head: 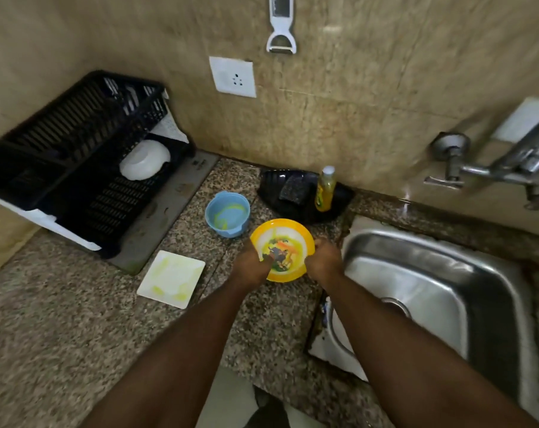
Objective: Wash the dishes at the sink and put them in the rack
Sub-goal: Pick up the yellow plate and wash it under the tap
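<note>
A yellow bowl (pixel 283 239) with a colourful picture inside sits over the granite counter just left of the steel sink (pixel 422 273). My left hand (pixel 252 263) grips its left rim, thumb inside the bowl. My right hand (pixel 323 260) grips its right rim. A blue bowl (pixel 228 218) smeared with yellow stands behind it, and a white square plate (pixel 171 278) with yellow smears lies to the left. The black dish rack (pixel 76 168) at the far left holds a white bowl (pixel 145 160) turned upside down.
A black tray (pixel 339 205) by the wall carries a dark scrub sponge (pixel 294 189) and a yellow dish-soap bottle (pixel 325 190). The tap (pixel 490 173) juts from the wall above the sink. A white peeler (pixel 281 24) and a wall socket (pixel 233 76) are on the tiles.
</note>
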Action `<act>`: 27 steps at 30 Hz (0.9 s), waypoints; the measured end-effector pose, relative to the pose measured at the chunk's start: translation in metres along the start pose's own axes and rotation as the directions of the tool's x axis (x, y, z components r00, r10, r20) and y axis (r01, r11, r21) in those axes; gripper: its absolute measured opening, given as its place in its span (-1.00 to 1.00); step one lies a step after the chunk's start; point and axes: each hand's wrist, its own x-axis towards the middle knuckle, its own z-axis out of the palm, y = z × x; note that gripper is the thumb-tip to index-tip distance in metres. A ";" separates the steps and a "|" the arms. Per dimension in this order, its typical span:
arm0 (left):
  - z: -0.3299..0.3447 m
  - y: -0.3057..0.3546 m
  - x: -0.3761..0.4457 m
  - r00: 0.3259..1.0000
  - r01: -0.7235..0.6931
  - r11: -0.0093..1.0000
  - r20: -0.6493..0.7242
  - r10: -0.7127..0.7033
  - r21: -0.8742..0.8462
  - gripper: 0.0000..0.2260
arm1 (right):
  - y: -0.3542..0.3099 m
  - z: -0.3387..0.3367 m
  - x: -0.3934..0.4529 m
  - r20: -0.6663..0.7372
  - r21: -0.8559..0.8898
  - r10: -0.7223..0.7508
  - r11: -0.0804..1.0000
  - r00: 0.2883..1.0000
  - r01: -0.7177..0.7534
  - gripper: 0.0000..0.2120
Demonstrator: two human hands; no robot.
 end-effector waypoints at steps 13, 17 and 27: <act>0.071 0.055 0.024 0.973 0.176 0.752 -0.004 -0.231 -0.635 -0.45 | 0.094 -0.102 -0.014 0.072 0.631 0.101 0.766 0.992 -0.124 -0.75; 0.090 0.134 -0.008 0.976 0.212 0.727 0.100 -0.194 -0.653 -0.64 | 0.120 -0.167 -0.022 -0.024 0.617 0.094 0.785 0.995 -0.059 -0.73; 0.134 0.232 -0.031 0.999 0.041 0.730 0.013 -0.045 -0.683 -0.66 | 0.165 -0.291 0.010 -0.781 0.197 0.082 0.973 0.620 0.120 -0.59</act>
